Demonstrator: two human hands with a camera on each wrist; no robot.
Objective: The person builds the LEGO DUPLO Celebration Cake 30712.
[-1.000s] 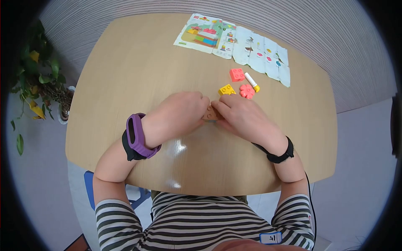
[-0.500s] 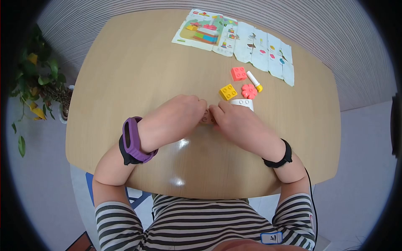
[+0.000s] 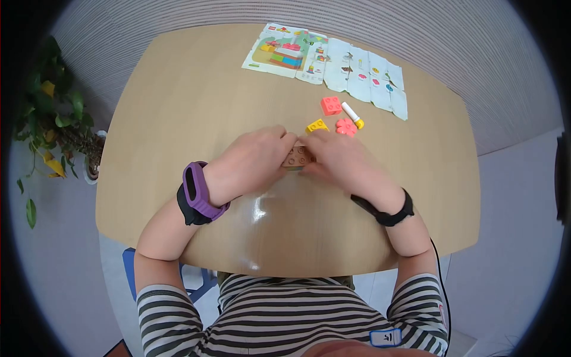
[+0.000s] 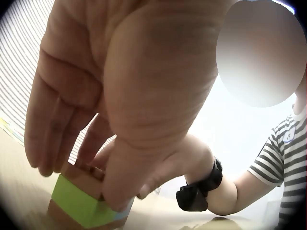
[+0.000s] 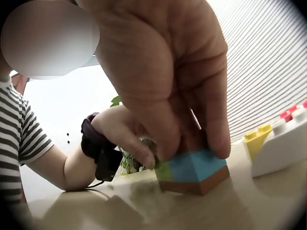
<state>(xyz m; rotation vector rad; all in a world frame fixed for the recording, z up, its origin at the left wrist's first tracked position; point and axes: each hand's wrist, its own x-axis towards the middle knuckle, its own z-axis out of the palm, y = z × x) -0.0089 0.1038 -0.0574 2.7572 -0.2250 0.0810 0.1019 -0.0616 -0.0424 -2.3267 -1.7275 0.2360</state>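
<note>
Stack of brown, green and blue plastic bricks (image 5: 194, 170), mid-desk (image 3: 178, 89), shows more brown studs (image 3: 301, 159) than before between the left hand (image 3: 253, 157) and right hand (image 3: 342, 159), both pinching it; I judge joining underway.

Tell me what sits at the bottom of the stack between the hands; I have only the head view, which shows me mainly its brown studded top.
Observer: Another brown layer; the right wrist view shows it beneath a light blue brick.

Operator: Name something that the right hand hides from me.

Observer: A white studded brick, seen in the right wrist view beside the yellow brick.

Operator: Now give me the left thumb.

Observer: In the left wrist view it reaches down over the side of the lime-green brick.
</note>
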